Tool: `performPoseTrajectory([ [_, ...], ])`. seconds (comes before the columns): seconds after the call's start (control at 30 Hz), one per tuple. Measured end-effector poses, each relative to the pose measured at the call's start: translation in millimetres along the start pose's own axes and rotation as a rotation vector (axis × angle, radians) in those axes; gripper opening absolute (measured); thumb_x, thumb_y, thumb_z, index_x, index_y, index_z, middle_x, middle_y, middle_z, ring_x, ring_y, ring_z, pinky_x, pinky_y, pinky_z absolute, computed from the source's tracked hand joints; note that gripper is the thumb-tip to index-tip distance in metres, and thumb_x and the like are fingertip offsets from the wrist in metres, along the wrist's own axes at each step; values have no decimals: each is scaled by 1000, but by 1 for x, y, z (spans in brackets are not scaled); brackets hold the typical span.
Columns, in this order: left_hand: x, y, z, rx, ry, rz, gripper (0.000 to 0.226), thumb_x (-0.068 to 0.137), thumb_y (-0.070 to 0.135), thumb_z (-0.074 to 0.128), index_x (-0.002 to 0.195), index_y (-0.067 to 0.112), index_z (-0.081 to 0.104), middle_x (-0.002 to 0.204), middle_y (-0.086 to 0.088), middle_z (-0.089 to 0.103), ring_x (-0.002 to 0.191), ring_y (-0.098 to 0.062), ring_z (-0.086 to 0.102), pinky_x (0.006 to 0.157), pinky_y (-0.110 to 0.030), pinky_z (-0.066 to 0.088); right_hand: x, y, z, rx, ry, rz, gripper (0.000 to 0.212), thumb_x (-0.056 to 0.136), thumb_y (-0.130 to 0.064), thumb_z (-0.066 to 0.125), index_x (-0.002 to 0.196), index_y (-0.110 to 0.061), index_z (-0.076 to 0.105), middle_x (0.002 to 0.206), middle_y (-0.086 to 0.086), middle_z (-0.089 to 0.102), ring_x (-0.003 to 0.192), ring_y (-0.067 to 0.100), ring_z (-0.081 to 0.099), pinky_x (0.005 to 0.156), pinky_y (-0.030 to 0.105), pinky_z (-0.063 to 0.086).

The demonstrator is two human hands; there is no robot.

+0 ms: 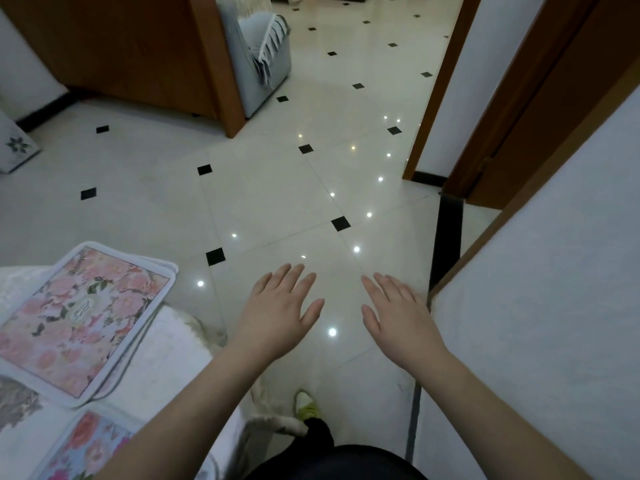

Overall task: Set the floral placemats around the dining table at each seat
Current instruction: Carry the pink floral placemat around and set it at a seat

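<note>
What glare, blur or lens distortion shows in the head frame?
Head view: ceiling lights glint as small white specks on the glossy cream floor tiles; wide-angle bending curves the brown wooden door frame; the pink floral placemats look slightly soft; both open hands cast little shadow.

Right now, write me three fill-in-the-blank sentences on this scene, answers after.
1. Both hands, left hand and right hand, hold ____.
2. The pink placemats lie in a ____ on the table.
3. The floor has small ____ diamond insets.

Answers: nothing; stack; black
</note>
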State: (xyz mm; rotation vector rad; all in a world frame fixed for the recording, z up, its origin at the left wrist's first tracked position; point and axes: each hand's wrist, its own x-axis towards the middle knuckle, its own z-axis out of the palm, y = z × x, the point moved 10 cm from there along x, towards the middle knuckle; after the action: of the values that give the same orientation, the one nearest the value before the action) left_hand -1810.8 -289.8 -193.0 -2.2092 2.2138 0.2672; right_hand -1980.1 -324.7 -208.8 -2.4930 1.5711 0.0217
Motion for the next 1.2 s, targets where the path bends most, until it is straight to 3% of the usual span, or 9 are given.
performPoseTrajectory([
  [0.1,25,-10,-10,-35,31,1,86,82,66,-9,155,32,21,164,4,18,152,-16,10,121,-35,6,34,-1,-5,-26,-1,-8,65,93,-45,17,145,-18,43,146,7,48,135,25,44,111,42,32],
  [0.27,70,-35,-27,-84,88,-28,84,85,65,-3,153,29,30,162,3,25,151,-17,16,121,-36,10,84,-3,-24,-87,-14,-58,69,91,-48,4,153,-23,23,158,2,29,145,18,25,118,35,15],
  [0.47,109,-60,-32,-80,69,-56,89,79,65,-12,155,32,21,164,5,17,152,-15,10,121,-34,3,127,-5,-29,-80,-61,-67,78,84,-52,-8,155,-27,13,161,-2,20,147,15,17,118,31,6],
  [0.53,121,-63,-36,-85,63,-68,90,79,66,-12,155,32,21,164,6,17,152,-15,9,121,-34,3,141,-1,-30,-105,-47,-72,73,89,-51,0,154,-25,21,158,1,28,146,18,24,117,33,9],
  [0.67,148,-71,-40,-98,63,-108,89,80,66,-10,155,31,22,164,6,17,152,-15,9,121,-34,4,178,7,-28,-139,-34,-76,59,95,-45,23,144,-20,45,145,5,50,133,22,47,112,38,29],
  [0.9,194,-91,-35,-91,22,-244,87,81,66,-7,156,30,20,163,4,21,152,-16,13,121,-35,9,258,5,-34,-22,-85,-249,80,84,-52,-5,154,-23,21,160,2,24,147,19,20,119,34,10],
  [0.97,204,-100,-33,-78,5,-294,86,82,66,-7,156,31,20,163,4,22,151,-17,15,121,-35,10,282,7,-40,4,-68,-274,81,83,-52,-5,153,-23,23,160,2,25,147,19,22,118,34,12],
  [1.1,216,-116,-52,-65,51,-378,79,89,66,8,149,27,39,157,1,37,147,-20,31,118,-40,21,326,1,-47,14,-67,-346,79,85,-51,-1,152,-21,29,157,3,31,146,21,26,117,35,16],
  [1.2,215,-136,-60,-62,67,-463,82,86,67,2,151,29,34,160,4,31,149,-17,24,120,-37,16,352,-22,-48,23,-75,-431,78,86,-51,0,151,-21,31,156,2,34,144,20,28,117,34,18],
])
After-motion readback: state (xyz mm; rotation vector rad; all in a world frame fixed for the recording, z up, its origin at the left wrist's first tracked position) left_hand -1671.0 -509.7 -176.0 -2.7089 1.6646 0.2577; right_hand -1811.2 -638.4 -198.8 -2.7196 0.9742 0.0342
